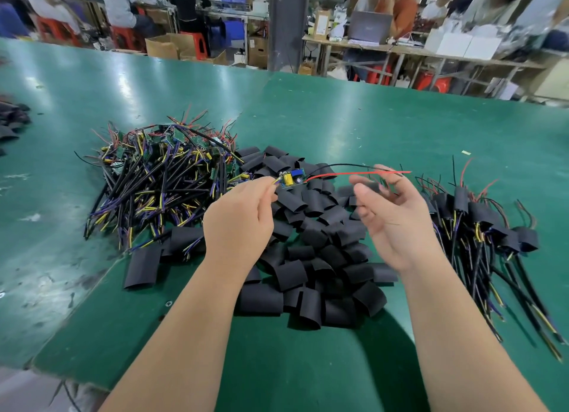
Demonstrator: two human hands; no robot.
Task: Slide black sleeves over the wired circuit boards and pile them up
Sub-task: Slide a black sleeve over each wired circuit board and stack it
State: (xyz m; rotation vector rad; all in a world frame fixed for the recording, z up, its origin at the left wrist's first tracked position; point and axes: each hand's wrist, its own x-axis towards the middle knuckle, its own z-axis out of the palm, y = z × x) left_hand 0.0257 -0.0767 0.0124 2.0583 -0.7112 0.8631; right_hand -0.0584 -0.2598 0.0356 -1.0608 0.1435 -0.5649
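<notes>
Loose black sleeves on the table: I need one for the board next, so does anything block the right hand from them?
Nothing visible does. The open right hand hovers over the heap of flat black sleeves; the thin red wire of the green circuit board only passes its fingers, not beneath it.

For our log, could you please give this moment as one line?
left hand pinches wired circuit board | right hand open | board unsleeved

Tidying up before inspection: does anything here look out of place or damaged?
No parts look damaged. Only a small mess: a few sleeves at the pile's left edge lie under wire ends of the bare boards, so those two heaps overlap. The table looks scuffed at left.
</notes>
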